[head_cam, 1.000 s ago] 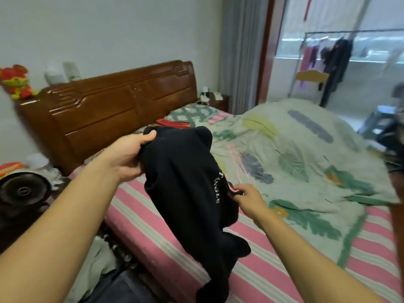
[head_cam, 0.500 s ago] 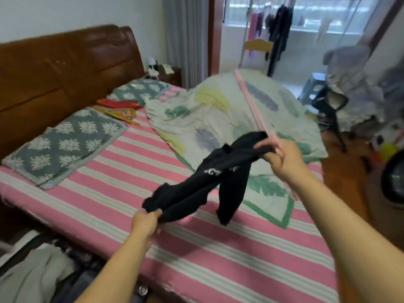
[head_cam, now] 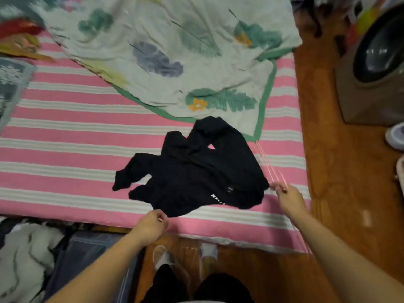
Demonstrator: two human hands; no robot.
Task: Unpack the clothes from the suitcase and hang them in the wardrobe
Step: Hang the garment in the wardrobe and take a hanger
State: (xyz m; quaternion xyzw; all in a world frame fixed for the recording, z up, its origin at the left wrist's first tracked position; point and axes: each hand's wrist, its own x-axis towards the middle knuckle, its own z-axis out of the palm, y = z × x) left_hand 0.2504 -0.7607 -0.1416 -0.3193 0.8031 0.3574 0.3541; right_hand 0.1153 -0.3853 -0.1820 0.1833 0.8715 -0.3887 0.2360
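A black garment [head_cam: 196,171] with white lettering lies crumpled on the pink striped bed sheet [head_cam: 65,132], near the bed's front edge. My left hand [head_cam: 152,227] pinches its near hem with curled fingers. My right hand [head_cam: 289,199] is at the garment's right edge and grips a thin pink hanger [head_cam: 267,165], whose wires run up over the sheet and down along my forearm. The open suitcase [head_cam: 87,250] sits on the floor at the lower left, with a white and grey garment [head_cam: 26,256] and blue-grey fabric in it. No wardrobe is in view.
A pale leaf-print quilt [head_cam: 175,51] covers the far half of the bed, its green border just beyond the garment. A washing machine [head_cam: 371,68] stands on the wooden floor [head_cam: 328,171] to the right. My slippered feet [head_cam: 164,256] stand beside the suitcase.
The garment, stretched in the air between both hands before, now lies on the sheet. My view has tipped down to the bed's edge, and both hands have dropped low.
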